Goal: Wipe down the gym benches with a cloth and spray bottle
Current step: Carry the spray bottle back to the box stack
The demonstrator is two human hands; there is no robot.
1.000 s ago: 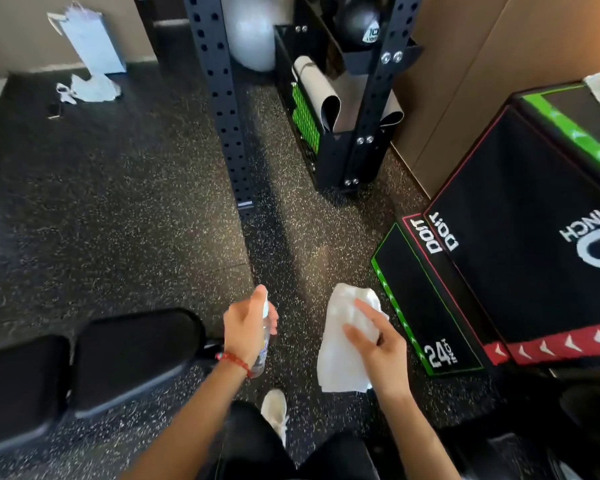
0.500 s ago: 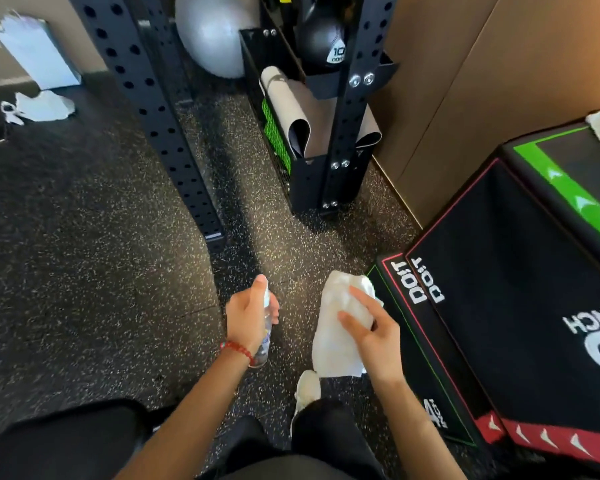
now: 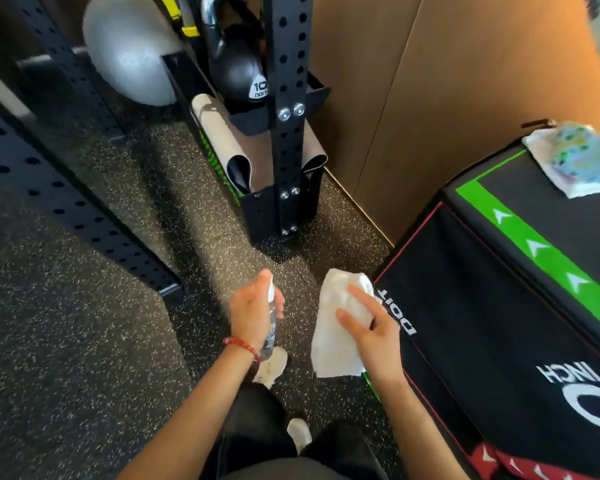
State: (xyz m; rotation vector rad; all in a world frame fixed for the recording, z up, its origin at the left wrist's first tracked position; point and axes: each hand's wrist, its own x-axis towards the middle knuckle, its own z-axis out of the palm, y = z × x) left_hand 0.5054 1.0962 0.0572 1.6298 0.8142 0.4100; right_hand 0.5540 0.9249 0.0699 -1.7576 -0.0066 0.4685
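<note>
Speckled rubber gym floor, rack uprights behind. Left hand fingers closed round spray bottle, index on nozzle; right hand fingers pinch white cloth, hanging free. No bench in view; plyo box just right. Risks: mist lands on floor, not cloth → slip hazard; loose cloth could drop. Text: "INCH" on box, other print partly hidden; kettlebell "10".

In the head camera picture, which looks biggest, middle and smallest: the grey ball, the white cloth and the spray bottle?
1. Grey ball, though the rack hides part of it.
2. White cloth, close behind; it sits nearer the camera, so this ranking is unsure.
3. Spray bottle, mostly hidden by the left hand.
</note>
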